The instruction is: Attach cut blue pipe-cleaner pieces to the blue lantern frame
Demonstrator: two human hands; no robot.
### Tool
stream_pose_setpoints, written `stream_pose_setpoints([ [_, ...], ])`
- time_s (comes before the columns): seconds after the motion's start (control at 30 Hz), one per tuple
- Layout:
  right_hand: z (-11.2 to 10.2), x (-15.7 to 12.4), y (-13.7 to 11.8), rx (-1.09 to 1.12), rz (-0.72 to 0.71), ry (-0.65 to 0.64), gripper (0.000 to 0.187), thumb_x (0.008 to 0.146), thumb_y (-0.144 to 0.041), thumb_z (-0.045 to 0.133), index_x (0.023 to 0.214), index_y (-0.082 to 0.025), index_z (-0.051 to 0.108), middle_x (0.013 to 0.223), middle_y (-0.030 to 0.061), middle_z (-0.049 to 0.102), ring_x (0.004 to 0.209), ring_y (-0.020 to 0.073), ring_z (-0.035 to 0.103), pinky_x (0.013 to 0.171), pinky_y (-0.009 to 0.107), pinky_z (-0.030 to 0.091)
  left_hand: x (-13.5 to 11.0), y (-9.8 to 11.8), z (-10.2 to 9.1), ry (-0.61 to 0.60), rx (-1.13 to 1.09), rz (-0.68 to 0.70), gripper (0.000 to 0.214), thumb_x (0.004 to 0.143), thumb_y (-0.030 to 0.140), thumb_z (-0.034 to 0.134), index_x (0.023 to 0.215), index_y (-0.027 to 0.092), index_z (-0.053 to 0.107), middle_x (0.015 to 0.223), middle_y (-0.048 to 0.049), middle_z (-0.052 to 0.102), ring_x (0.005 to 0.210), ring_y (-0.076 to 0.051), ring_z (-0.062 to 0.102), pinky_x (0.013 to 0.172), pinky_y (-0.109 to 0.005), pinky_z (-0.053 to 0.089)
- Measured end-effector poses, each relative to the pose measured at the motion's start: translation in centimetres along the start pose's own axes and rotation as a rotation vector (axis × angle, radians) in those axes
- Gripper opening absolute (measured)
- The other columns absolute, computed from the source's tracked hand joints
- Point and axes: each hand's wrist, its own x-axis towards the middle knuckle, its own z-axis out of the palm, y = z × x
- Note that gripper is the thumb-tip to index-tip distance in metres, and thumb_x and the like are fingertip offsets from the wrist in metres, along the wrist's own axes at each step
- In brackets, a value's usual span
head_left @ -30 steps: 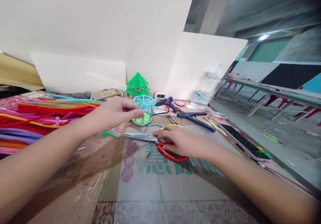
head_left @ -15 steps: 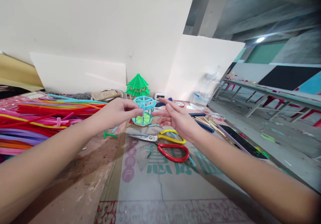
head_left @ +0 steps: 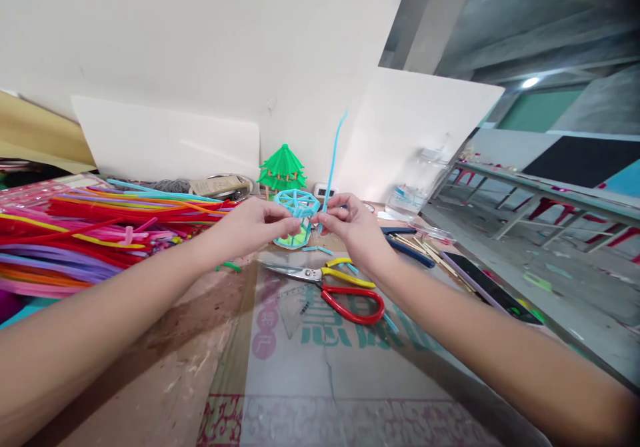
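My right hand (head_left: 353,223) pinches a light-blue pipe cleaner (head_left: 334,160), which stands nearly upright above the fingers with its tip bent slightly right. Close by on the left, my left hand (head_left: 265,225) is closed with thumb and fingertips together; what it holds, if anything, is too small to make out. Behind the fingertips stands a light-blue pipe-cleaner frame (head_left: 295,200) with a green base, partly hidden by the hands. A green tiered roof model (head_left: 283,167) rises behind it. Scissors (head_left: 320,275) with one yellow and one red handle lie below the hands.
Many coloured pipe cleaners (head_left: 90,233) are heaped at left. Pliers (head_left: 410,252), wooden sticks (head_left: 435,250) and a phone (head_left: 487,287) lie at right. A plastic bottle (head_left: 417,180) stands near the white boards (head_left: 320,67). Blue offcuts (head_left: 317,249) lie near the frame.
A light-blue pipe cleaner now stands up from my right hand, whose fingers were spread before and are now pinched. My two hands are closer together. The view has shifted slightly left.
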Motion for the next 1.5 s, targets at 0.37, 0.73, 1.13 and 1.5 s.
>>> stream_pose_setpoints([
  [0.37, -2.7, -3.8, 3.7, -0.289, 0.157, -0.060, 0.029, 0.071, -0.044, 0.070, 0.074, -0.016, 0.062, 0.069, 0.0002, 0.066, 0.063, 0.0130, 0.059, 0.063, 0.027, 0.048, -1.4, -2.1, 7.4, 0.040, 0.032, 0.090, 0.037, 0.092, 0.037, 0.045, 0.069, 0.015, 0.065, 0.067, -0.0005, 0.063, 0.068, -0.014, 0.056, 0.064, -0.025, 0.039],
  [0.73, -1.9, -4.2, 4.0, -0.361, 0.119, -0.121, 0.022, 0.075, -0.038, 0.065, 0.076, -0.016, 0.063, 0.069, 0.0002, 0.063, 0.064, 0.0131, 0.057, 0.063, 0.027, 0.046, -1.3, -3.4, 8.0, 0.062, 0.121, 0.235, 0.033, 0.094, 0.037, 0.048, 0.079, 0.019, 0.070, 0.080, -0.0022, 0.070, 0.079, -0.017, 0.061, 0.077, -0.030, 0.040],
  [1.13, -1.5, -4.4, 3.4, -0.329, 0.156, -0.090, 0.016, 0.074, -0.032, 0.067, 0.078, -0.017, 0.070, 0.074, 0.0009, 0.069, 0.067, 0.0142, 0.062, 0.068, 0.028, 0.052, -1.5, -3.2, 7.9, 0.088, 0.204, 0.268, 0.029, 0.094, 0.036, 0.049, 0.085, 0.020, 0.072, 0.086, -0.0039, 0.073, 0.086, -0.019, 0.063, 0.080, -0.033, 0.040],
  [1.5, -1.7, -4.4, 3.6, -0.354, 0.115, -0.165, 0.024, 0.075, -0.038, 0.068, 0.083, -0.016, 0.072, 0.074, 0.0011, 0.069, 0.068, 0.0143, 0.059, 0.068, 0.029, 0.048, -1.4, -3.2, 7.8, 0.056, 0.210, 0.292, 0.026, 0.093, 0.034, 0.051, 0.083, 0.020, 0.070, 0.087, -0.0027, 0.072, 0.088, -0.019, 0.061, 0.084, -0.033, 0.038],
])
